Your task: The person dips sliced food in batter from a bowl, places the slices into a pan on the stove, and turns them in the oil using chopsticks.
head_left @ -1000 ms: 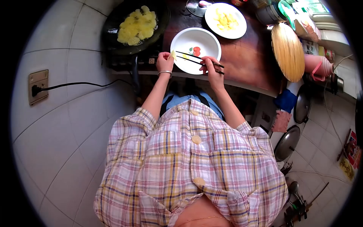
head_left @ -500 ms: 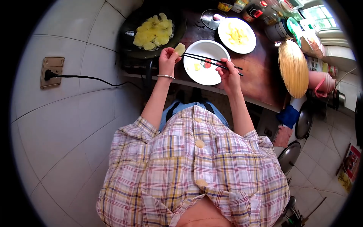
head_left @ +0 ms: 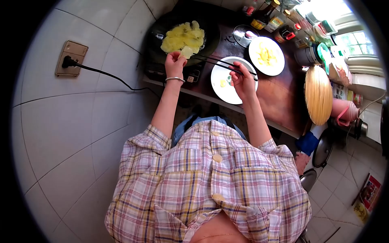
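Note:
Pinched in my left hand [head_left: 175, 66] is a pale yellow slice [head_left: 186, 52], held at the near edge of the black wok [head_left: 156, 52]. Several similar slices [head_left: 184, 37] lie in bubbling liquid inside the wok. My right hand [head_left: 243, 83] grips black chopsticks [head_left: 221, 63] above the white bowl [head_left: 222, 91], their tips pointing left toward the slice. A small yellow piece [head_left: 223, 83] sits in the bowl. Beyond it, a white plate [head_left: 278, 63] holds more yellow pieces [head_left: 266, 56].
A glass lid [head_left: 244, 35] rests behind the bowl. Bottles [head_left: 264, 15] and jars line the back right, by a woven round tray [head_left: 318, 95] and a pink thermos [head_left: 345, 110]. A black cord [head_left: 115, 77] runs from the wall socket [head_left: 71, 58].
My left hand has moved with the slice from beside the bowl to the wok's edge. The chopsticks have moved leftward over the bowl. The camera view has shifted, too.

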`<state>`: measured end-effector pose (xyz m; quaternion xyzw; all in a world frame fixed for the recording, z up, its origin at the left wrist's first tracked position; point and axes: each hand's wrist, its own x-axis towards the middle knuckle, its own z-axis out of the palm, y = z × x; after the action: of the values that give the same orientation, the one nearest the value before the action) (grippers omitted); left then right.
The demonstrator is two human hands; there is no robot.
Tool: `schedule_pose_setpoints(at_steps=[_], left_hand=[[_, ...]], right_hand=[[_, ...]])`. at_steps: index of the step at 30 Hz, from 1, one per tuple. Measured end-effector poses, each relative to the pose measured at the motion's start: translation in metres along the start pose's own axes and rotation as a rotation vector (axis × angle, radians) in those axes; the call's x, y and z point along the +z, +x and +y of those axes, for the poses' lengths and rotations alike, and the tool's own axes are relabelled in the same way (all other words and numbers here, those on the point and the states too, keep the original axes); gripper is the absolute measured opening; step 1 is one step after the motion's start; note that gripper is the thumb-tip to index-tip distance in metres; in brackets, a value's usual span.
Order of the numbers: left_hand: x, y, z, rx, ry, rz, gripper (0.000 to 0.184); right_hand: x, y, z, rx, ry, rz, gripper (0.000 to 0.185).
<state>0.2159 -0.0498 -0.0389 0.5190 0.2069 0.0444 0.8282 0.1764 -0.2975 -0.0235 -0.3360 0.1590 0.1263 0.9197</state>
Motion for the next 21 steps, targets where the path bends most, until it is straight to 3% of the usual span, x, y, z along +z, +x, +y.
schedule_pose_setpoints(at_steps=[3,9,12,14,15,17,21], left_hand=[[-0.006,0.012,0.004,0.025,-0.099,0.064,0.023],[-0.021,0.024,0.002,-0.019,-0.087,-0.040,0.025],[-0.025,0.032,-0.004,0.020,0.017,0.024,0.024],[-0.034,0.046,-0.014,0.287,0.444,0.130,0.021],[-0.033,0.044,-0.009,0.284,0.443,0.131,0.021],[-0.029,0.038,0.008,0.501,0.750,0.224,0.017],[-0.037,0.051,0.011,0.454,0.721,0.200,0.013]], right_hand=[[0.011,0.010,0.005,0.014,-0.010,0.002,0.024],[0.028,0.031,0.021,-0.023,-0.004,0.042,0.022],[0.042,0.033,0.023,-0.103,-0.024,0.076,0.022],[0.046,0.035,0.024,-0.149,-0.034,0.082,0.022],[0.048,0.039,0.024,-0.207,-0.100,0.076,0.023],[0.051,0.049,0.024,-0.262,-0.170,0.073,0.023],[0.063,0.061,0.025,-0.259,-0.317,0.051,0.025]])
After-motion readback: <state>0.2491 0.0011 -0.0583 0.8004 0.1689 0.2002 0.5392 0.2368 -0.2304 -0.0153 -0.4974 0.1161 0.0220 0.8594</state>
